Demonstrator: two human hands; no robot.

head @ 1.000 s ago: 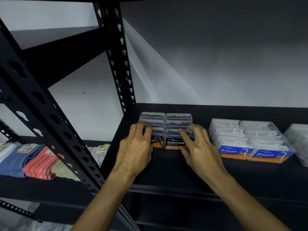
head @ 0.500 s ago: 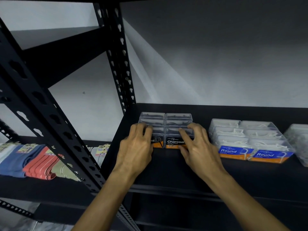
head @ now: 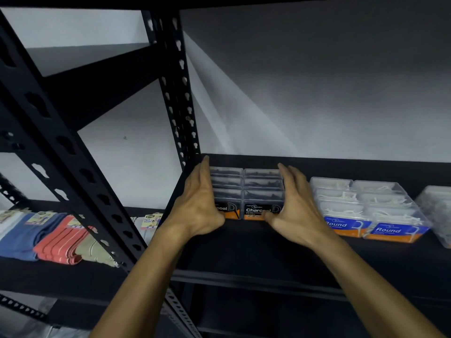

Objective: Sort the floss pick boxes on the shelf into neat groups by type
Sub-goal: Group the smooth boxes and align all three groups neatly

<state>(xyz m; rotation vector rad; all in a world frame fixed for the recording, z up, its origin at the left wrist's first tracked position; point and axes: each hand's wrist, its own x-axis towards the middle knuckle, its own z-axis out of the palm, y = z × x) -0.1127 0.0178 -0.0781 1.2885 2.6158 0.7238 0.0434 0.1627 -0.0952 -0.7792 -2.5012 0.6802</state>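
Observation:
A block of clear "Charcoal" floss pick boxes (head: 262,191), two wide and several deep, stands on the black shelf (head: 244,245) near its left post. My left hand (head: 200,203) presses flat against the block's left side, fingers straight. My right hand (head: 296,203) presses flat against its right side, thumb across the front label. To the right stands a block of clear "Round" floss pick boxes (head: 368,206) with white picks and blue-orange labels. A further clear box (head: 436,211) is cut off at the right edge.
Black slotted uprights (head: 178,93) and a diagonal post (head: 73,167) frame the shelf on the left. Folded face towels (head: 51,237) in blue, red and beige lie on a neighbouring shelf at lower left. A grey wall is behind.
Both hands left the top front of the Charcoal boxes and moved to the block's left and right sides, fingers now straight and reaching further back.

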